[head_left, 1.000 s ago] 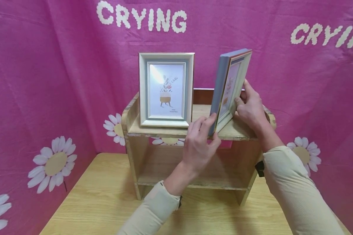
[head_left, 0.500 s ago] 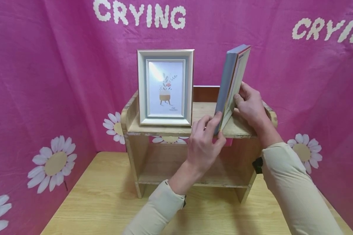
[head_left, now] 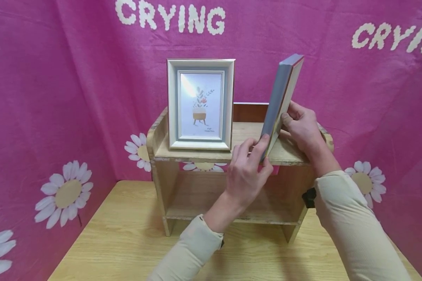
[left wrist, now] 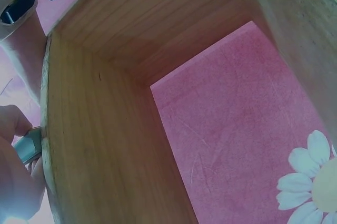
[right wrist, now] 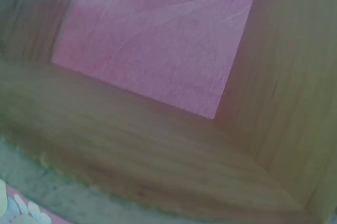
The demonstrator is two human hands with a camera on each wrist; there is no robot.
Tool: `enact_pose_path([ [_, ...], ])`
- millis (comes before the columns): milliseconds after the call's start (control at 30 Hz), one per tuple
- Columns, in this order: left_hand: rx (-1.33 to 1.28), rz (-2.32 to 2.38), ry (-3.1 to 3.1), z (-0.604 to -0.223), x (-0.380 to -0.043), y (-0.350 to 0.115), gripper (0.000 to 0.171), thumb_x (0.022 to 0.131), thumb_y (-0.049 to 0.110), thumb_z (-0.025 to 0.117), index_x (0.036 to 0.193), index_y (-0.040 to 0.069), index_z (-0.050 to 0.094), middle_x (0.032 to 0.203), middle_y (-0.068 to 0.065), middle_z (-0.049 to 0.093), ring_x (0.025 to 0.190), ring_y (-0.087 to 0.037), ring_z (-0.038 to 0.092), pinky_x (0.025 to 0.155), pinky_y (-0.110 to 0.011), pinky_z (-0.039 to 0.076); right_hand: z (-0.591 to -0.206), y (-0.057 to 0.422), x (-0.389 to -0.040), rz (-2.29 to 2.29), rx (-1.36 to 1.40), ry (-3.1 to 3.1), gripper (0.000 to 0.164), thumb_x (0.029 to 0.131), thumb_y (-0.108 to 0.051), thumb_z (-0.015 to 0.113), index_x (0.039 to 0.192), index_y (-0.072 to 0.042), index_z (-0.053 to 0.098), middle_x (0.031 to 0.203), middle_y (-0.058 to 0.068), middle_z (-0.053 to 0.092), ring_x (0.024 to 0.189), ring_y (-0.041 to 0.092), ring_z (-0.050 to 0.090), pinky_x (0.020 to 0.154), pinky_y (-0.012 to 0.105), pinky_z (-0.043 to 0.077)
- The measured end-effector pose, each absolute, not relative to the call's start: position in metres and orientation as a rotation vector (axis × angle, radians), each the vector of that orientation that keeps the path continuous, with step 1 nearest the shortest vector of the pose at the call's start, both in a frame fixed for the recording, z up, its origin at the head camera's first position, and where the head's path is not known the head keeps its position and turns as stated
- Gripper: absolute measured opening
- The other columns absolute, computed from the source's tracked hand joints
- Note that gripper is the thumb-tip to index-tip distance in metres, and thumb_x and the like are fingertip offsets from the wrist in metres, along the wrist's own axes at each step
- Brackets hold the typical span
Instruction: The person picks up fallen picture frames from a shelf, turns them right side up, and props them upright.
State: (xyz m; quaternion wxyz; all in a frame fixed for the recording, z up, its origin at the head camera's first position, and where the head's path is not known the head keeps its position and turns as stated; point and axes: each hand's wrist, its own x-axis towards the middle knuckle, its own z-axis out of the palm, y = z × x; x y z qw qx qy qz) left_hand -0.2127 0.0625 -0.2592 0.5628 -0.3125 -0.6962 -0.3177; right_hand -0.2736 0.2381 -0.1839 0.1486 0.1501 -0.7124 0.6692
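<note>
Two picture frames share the top of a small wooden shelf [head_left: 214, 156]. On its left half, one picture frame [head_left: 201, 105] stands upright, facing the camera, with a potted-plant print inside. The other picture frame [head_left: 279, 105] is on the right, turned so its blue-grey side edge faces me and its picture is almost hidden. My left hand [head_left: 246, 171] pinches its near lower corner between thumb and fingers, right at the shelf's front edge. Farther back, my right hand [head_left: 302, 125] grips its other side, thumb on the front. The left wrist view shows the frame's corner [left wrist: 30, 145] between fingers.
The shelf stands on a light wooden table [head_left: 102, 230]. Its lower board [head_left: 228, 216] and side panels [right wrist: 295, 77] lie below my hands. A pink curtain [head_left: 91, 78] with daisies and white lettering hangs behind and on both sides.
The right picture frame has swung further edge-on, so its print has gone from sight, and it has shifted slightly right. My left hand has followed it rightward; the left frame stays put.
</note>
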Motion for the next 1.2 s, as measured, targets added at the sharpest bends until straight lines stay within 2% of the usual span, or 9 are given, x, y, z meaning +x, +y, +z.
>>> enact_pose_path([
  [167, -0.725, -0.716, -1.628, -0.259, -0.215, 0.063, 0.05, 0.077, 0.007, 0.076, 0.124, 0.007, 0.062, 0.102, -0.013, 0.064, 0.081, -0.023, 0.058, 0.066, -0.021, 0.053, -0.181, 0.239, -0.275, 1.872, 0.391, -2.083, 0.05, 0.099, -0.001, 0.047, 0.149, 0.001, 0.041, 0.098, -0.011, 0.07, 0.085, 0.001, 0.068, 0.077, 0.017, 0.057],
  [367, -0.717, -0.684, -1.625, -0.257, -0.217, 0.063, 0.049, 0.077, 0.006, 0.074, 0.124, 0.005, 0.062, 0.101, -0.013, 0.064, 0.077, -0.022, 0.056, 0.062, -0.019, 0.051, -0.171, 0.236, -0.276, 1.733, 0.366, -2.113, 0.047, 0.095, 0.002, 0.046, 0.142, 0.008, 0.047, 0.089, -0.014, 0.069, 0.081, -0.002, 0.066, 0.076, 0.014, 0.055],
  [467, -0.714, -0.663, -1.631, -0.257, -0.217, 0.063, 0.047, 0.078, 0.006, 0.073, 0.124, 0.005, 0.063, 0.1, -0.012, 0.064, 0.076, -0.021, 0.055, 0.059, -0.017, 0.05, -0.161, 0.233, -0.273, 1.691, 0.33, -2.069, 0.053, 0.092, 0.004, 0.044, 0.145, 0.0, 0.048, 0.091, -0.011, 0.068, 0.078, -0.001, 0.066, 0.071, 0.015, 0.057],
  [633, -0.715, -0.65, -1.638, -0.257, -0.215, 0.062, 0.047, 0.078, 0.006, 0.074, 0.123, 0.005, 0.063, 0.1, -0.012, 0.064, 0.076, -0.021, 0.056, 0.06, -0.016, 0.05, -0.135, 0.229, -0.265, 1.715, 0.269, -1.937, 0.058, 0.095, -0.002, 0.051, 0.149, -0.022, 0.047, 0.118, 0.006, 0.062, 0.086, 0.005, 0.065, 0.071, 0.015, 0.056],
  [733, -0.713, -0.649, -1.643, -0.256, -0.215, 0.061, 0.047, 0.078, 0.006, 0.074, 0.124, 0.005, 0.062, 0.1, -0.012, 0.064, 0.076, -0.021, 0.056, 0.06, -0.017, 0.05, -0.118, 0.229, -0.26, 1.559, 0.253, -1.975, 0.053, 0.097, -0.011, 0.052, 0.148, -0.023, 0.048, 0.134, 0.015, 0.055, 0.088, 0.004, 0.064, 0.072, 0.012, 0.053],
  [833, -0.711, -0.649, -1.648, -0.255, -0.214, 0.06, 0.047, 0.078, 0.006, 0.073, 0.124, 0.005, 0.062, 0.101, -0.012, 0.064, 0.076, -0.021, 0.056, 0.059, -0.017, 0.05, -0.106, 0.231, -0.256, 1.435, 0.269, -2.027, 0.051, 0.097, -0.015, 0.05, 0.148, -0.021, 0.049, 0.138, 0.017, 0.051, 0.093, 0.004, 0.064, 0.074, 0.011, 0.053],
  [967, -0.721, -0.661, -1.657, -0.255, -0.214, 0.059, 0.047, 0.078, 0.005, 0.073, 0.124, 0.005, 0.063, 0.101, -0.012, 0.064, 0.077, -0.021, 0.056, 0.061, -0.017, 0.05, -0.1, 0.235, -0.256, 1.499, 0.343, -2.059, 0.05, 0.099, -0.016, 0.049, 0.149, -0.022, 0.047, 0.127, 0.01, 0.056, 0.1, 0.008, 0.062, 0.076, 0.013, 0.054],
  [1100, -0.738, -0.694, -1.68, -0.255, -0.212, 0.059, 0.049, 0.078, 0.005, 0.073, 0.125, 0.006, 0.062, 0.103, -0.012, 0.063, 0.081, -0.021, 0.057, 0.064, -0.018, 0.051, -0.099, 0.241, -0.259, 1.577, 0.414, -2.08, 0.051, 0.099, -0.009, 0.048, 0.148, -0.022, 0.047, 0.108, 0.002, 0.061, 0.092, 0.008, 0.064, 0.071, 0.014, 0.056],
  [1200, -0.74, -0.695, -1.704, -0.255, -0.209, 0.059, 0.049, 0.079, 0.006, 0.073, 0.126, 0.006, 0.06, 0.106, -0.013, 0.063, 0.085, -0.022, 0.058, 0.064, -0.018, 0.053, -0.098, 0.245, -0.261, 1.53, 0.429, -2.132, 0.051, 0.099, -0.006, 0.045, 0.146, -0.025, 0.047, 0.101, 0.0, 0.059, 0.086, 0.006, 0.065, 0.071, 0.014, 0.056],
])
